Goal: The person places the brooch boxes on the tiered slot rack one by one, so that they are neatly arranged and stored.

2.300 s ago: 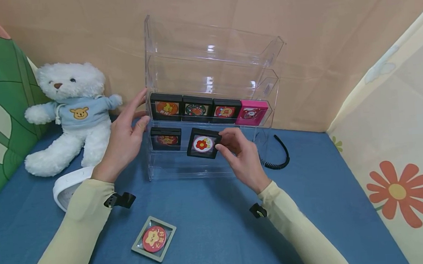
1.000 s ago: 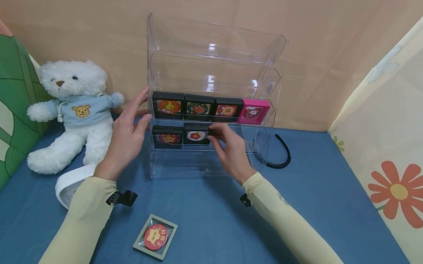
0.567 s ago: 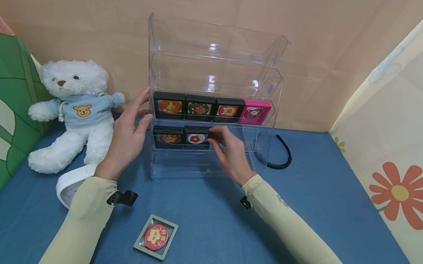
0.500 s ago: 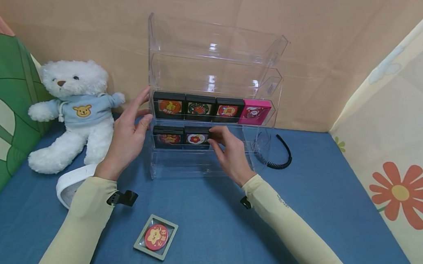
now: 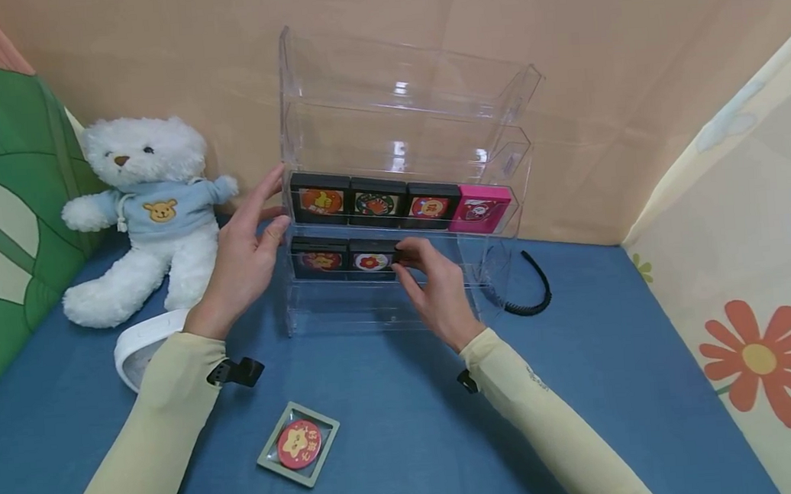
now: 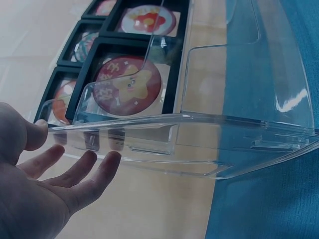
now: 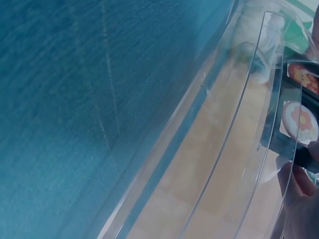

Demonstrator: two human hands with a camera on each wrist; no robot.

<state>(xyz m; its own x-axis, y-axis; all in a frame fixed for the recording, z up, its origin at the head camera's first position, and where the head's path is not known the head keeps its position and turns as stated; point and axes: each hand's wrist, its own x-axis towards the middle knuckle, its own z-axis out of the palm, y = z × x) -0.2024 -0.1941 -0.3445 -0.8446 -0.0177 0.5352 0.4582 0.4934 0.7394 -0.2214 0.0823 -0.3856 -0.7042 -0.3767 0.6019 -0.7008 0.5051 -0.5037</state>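
A clear acrylic display rack (image 5: pixel 402 143) with several tiers stands on the blue cloth. My right hand (image 5: pixel 440 290) pinches the right edge of a black badge frame (image 5: pixel 372 261), which shows a red flower on a white round badge. That frame stands in the lower filled tier, beside another black frame (image 5: pixel 321 260) with a star badge. My left hand (image 5: pixel 245 257) rests its fingertips and thumb against the rack's left side panel; in the left wrist view the fingers (image 6: pixel 84 174) are extended along it. The right wrist view shows the flower badge (image 7: pixel 300 122) behind the clear front lip.
The tier above holds several black frames (image 5: pixel 375 202) and a pink frame (image 5: pixel 481 209). A grey-green frame (image 5: pixel 299 445) lies near the front. A white teddy bear (image 5: pixel 152 210) and a white ring-shaped object (image 5: pixel 144 345) are at left, a black coiled band (image 5: pixel 536 291) at right.
The right hand has brought the flower badge frame back and left into the lower tier beside the star badge frame. It has stayed at the frame's edge since. The left hand remains on the rack's side.
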